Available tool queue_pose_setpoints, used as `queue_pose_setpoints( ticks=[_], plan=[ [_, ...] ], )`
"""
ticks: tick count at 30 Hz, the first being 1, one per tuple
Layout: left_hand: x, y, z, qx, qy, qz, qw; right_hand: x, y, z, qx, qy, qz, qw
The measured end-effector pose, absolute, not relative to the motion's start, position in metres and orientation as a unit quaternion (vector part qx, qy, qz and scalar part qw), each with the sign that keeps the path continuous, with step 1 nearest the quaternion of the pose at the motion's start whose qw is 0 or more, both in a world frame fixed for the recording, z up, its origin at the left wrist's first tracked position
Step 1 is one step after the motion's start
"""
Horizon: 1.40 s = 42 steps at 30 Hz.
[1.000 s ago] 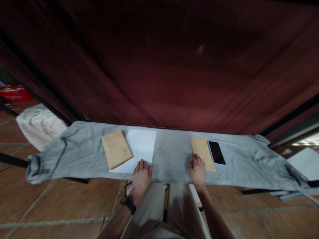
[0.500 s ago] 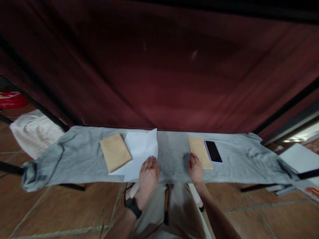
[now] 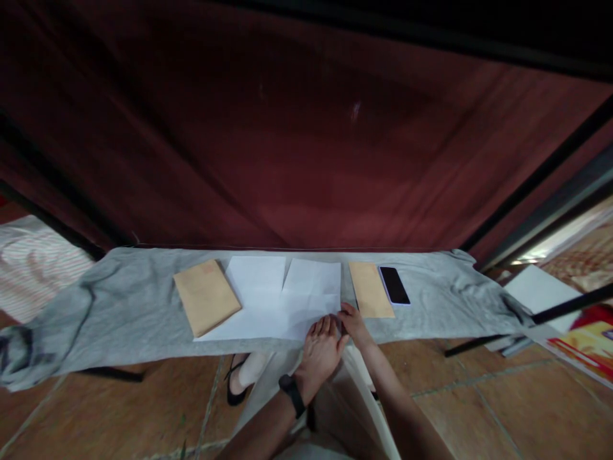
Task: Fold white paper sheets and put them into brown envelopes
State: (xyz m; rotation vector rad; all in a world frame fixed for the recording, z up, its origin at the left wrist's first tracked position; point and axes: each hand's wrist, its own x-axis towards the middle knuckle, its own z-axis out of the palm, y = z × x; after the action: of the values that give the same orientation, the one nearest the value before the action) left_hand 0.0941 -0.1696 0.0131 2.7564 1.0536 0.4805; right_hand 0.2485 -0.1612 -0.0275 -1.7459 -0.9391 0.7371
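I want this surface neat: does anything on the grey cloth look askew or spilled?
Nothing looks spilled. The brown envelope stack at left lies slanted, overlapping the white paper instead of square with it. The grey cloth is rumpled toward both ends.

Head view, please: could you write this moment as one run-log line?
left hand: on white paper; right hand: at paper's right edge; left brown envelope: overlapping paper; right brown envelope: beside phone

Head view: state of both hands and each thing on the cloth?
Creased sheet: mostly flat
Brown stack: partly on left paper
Left paper: flat
Left hand: on creased sheet, fingers extended
Right hand: at its right edge; grip unclear
Single envelope: flat
Phone: face up, screen dark
Grey cloth: rumpled
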Motion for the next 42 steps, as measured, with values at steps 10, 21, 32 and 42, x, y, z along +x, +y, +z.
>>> queue_pose_setpoints(
  ticks=[10,21,32,42],
  plan=[
    [0.024,-0.114,-0.025,0.88,0.416,0.215,0.077,0.285,-0.148,-0.022,-0.766,-0.416,0.213,0.442],
    [0.062,-0.086,-0.034,0.913,0.359,0.187,0.045,0.253,-0.163,-0.032,-0.816,-0.483,0.038,0.317],
    [0.108,-0.058,-0.029,0.937,0.309,0.153,0.052,0.224,-0.159,-0.041,-0.762,-0.611,-0.069,0.205],
    [0.11,0.011,-0.038,0.91,0.386,0.147,0.031,0.219,-0.159,-0.038,-0.773,-0.595,-0.075,0.207]
  ],
)
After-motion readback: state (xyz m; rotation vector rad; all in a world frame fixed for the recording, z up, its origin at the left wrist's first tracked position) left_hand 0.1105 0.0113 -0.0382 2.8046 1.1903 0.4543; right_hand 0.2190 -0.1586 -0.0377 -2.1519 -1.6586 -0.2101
